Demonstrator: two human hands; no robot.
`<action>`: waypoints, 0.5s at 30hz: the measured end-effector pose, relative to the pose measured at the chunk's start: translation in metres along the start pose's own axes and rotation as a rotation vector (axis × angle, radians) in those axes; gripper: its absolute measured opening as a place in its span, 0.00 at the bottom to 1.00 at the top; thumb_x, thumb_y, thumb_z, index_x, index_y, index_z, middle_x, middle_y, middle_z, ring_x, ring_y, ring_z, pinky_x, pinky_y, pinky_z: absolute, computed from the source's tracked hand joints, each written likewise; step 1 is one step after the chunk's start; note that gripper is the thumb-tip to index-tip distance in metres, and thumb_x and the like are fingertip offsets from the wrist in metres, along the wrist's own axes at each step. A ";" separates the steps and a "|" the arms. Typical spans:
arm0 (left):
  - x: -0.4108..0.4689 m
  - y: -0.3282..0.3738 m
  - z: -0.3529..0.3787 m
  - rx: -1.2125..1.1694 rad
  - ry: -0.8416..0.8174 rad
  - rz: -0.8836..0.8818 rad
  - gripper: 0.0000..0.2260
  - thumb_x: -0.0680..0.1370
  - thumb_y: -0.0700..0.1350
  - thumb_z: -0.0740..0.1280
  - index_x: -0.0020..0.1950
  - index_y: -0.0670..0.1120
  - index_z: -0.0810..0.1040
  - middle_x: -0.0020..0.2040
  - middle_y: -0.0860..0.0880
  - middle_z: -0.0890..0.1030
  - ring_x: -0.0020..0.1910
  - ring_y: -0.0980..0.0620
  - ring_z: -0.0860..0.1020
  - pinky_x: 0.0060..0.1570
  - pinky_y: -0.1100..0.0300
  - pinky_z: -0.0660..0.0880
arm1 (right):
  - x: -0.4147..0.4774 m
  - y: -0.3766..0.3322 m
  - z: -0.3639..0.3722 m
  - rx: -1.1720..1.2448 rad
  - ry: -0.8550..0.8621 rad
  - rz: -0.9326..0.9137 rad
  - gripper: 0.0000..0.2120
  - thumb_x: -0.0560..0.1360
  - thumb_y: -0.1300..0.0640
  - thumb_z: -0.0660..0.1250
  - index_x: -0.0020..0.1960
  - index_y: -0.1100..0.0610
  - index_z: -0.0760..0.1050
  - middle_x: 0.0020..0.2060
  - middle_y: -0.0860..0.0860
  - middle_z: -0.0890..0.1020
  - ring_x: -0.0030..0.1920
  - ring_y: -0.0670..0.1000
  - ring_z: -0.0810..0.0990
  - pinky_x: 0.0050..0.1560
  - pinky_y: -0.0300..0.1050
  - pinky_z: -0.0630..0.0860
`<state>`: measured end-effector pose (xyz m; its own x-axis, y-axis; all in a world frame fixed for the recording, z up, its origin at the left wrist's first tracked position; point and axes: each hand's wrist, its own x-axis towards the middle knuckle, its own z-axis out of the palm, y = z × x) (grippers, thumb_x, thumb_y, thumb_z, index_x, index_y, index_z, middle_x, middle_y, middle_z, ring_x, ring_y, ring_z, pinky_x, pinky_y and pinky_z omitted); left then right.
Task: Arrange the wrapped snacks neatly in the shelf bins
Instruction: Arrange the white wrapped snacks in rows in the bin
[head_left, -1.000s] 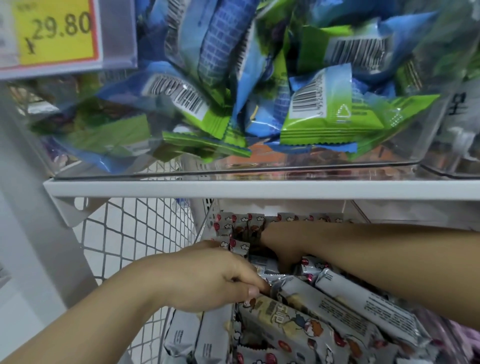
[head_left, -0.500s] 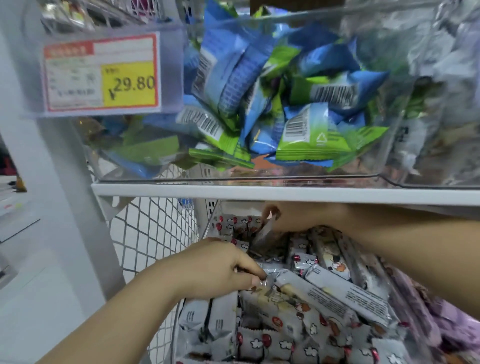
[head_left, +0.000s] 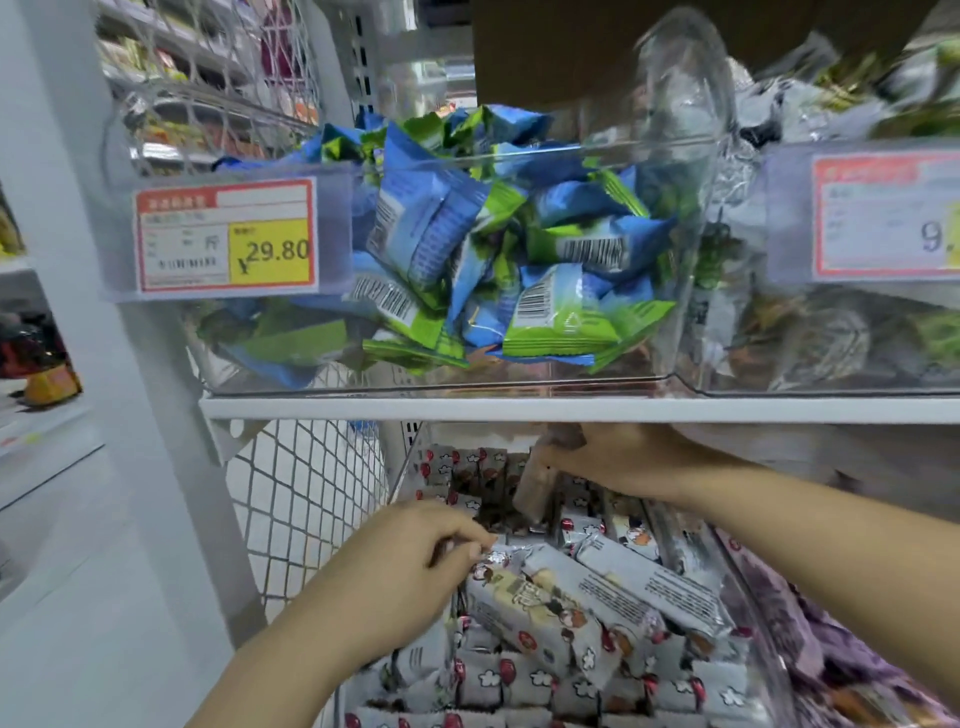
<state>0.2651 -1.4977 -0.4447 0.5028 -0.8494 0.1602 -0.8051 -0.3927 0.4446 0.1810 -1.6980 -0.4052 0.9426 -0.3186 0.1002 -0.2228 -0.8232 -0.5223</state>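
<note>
"¥29.80" in yellow on the left price tag (head_left: 226, 236); a partial "9" on the right price tag (head_left: 883, 215)

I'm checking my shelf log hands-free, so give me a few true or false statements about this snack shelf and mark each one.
1. The price tag on the upper bin reads 29.80. True.
2. The upper bin holds purple packets. False: its packets are blue and green.
3. The right hand holds a lifted bar just under the shelf. True.
4. The left hand rests on the wire mesh. False: it pinches the end of a front bar.
</note>
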 end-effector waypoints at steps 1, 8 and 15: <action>0.000 0.001 -0.001 -0.005 0.028 -0.009 0.10 0.79 0.51 0.60 0.57 0.61 0.76 0.51 0.66 0.74 0.50 0.67 0.72 0.51 0.71 0.68 | -0.001 0.001 0.002 0.019 0.048 0.006 0.14 0.76 0.46 0.60 0.32 0.46 0.70 0.29 0.42 0.76 0.33 0.39 0.74 0.36 0.35 0.69; 0.028 0.004 -0.003 0.062 0.186 -0.005 0.23 0.75 0.56 0.65 0.68 0.63 0.64 0.62 0.55 0.74 0.58 0.54 0.74 0.56 0.59 0.72 | -0.009 -0.012 0.005 0.246 0.134 0.103 0.20 0.74 0.38 0.57 0.37 0.53 0.75 0.31 0.48 0.80 0.34 0.48 0.79 0.41 0.44 0.73; 0.049 -0.006 0.001 -0.062 0.015 0.020 0.21 0.77 0.52 0.64 0.70 0.57 0.67 0.65 0.54 0.74 0.61 0.57 0.73 0.60 0.62 0.69 | -0.022 0.000 0.000 0.411 -0.121 -0.022 0.07 0.72 0.44 0.69 0.47 0.44 0.78 0.46 0.43 0.84 0.48 0.41 0.82 0.56 0.41 0.76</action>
<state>0.2945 -1.5372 -0.4403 0.4920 -0.8513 0.1820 -0.7938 -0.3529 0.4953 0.1601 -1.6905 -0.4074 0.9738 -0.2258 0.0280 -0.1076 -0.5656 -0.8176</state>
